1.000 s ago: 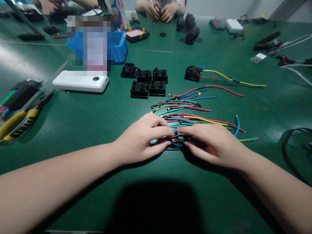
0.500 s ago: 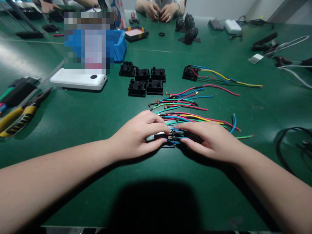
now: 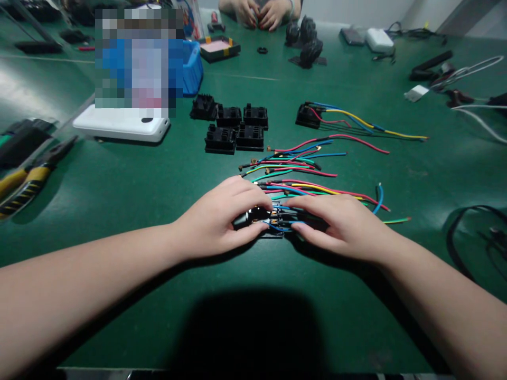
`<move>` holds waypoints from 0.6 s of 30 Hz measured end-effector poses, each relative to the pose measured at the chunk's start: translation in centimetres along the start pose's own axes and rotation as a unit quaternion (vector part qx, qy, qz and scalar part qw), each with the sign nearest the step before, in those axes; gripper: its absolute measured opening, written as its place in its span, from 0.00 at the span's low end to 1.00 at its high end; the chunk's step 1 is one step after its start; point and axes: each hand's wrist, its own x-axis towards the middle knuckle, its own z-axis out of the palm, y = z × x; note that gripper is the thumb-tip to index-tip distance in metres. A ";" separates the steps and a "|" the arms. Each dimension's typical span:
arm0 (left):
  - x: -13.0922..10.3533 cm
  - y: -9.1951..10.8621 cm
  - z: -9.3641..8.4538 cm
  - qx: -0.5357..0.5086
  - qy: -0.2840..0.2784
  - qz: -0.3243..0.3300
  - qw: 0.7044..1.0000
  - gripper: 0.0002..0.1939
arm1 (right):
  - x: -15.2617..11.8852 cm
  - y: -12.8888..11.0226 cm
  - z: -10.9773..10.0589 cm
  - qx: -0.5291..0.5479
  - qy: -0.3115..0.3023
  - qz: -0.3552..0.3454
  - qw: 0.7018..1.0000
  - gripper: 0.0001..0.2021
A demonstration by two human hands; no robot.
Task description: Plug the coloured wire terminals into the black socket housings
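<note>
A black plastic socket housing [image 3: 273,235] with brass contacts lies flat on the table in front of me. My left hand [image 3: 222,219] is closed on its left side, index finger above and thumb below, covering much of it. Between that thumb and finger a shiny part shows, too small to name. My right hand [image 3: 344,224] pinches blue wires [image 3: 285,208] that run into the housing's right side. Just beyond both hands, loose red, yellow, blue and green wires [image 3: 309,186] with brass terminals lie in a bundle.
Several black housings [image 3: 220,140] sit further back, and a wired housing [image 3: 308,116] stands to their right. At left are a white power bank [image 3: 119,124] and yellow-black pliers [image 3: 35,179]. A blue bin [image 3: 192,68] and another person's hands [image 3: 263,13] are at the far side.
The view has shifted slightly. Inside my left hand's grip, the white patch has given way to a darker, glinting part. My right hand stays on the blue wires.
</note>
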 end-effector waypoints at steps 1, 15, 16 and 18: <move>0.0 0.0 0.0 0.000 0.000 0.001 1.000 0.09 | 0.0 0.0 0.0 0.002 0.001 -0.001 1.000 0.16; -0.2 0.0 0.0 0.000 0.005 0.012 1.000 0.06 | -0.2 0.2 0.1 0.005 0.002 -0.002 1.000 0.16; -0.2 0.0 0.0 -0.001 0.004 0.011 1.000 0.06 | -0.2 0.2 0.2 0.001 0.005 -0.003 1.000 0.16; -0.2 0.0 0.0 -0.005 0.005 0.010 1.000 0.04 | -0.2 0.1 0.3 -0.010 0.014 -0.006 1.000 0.16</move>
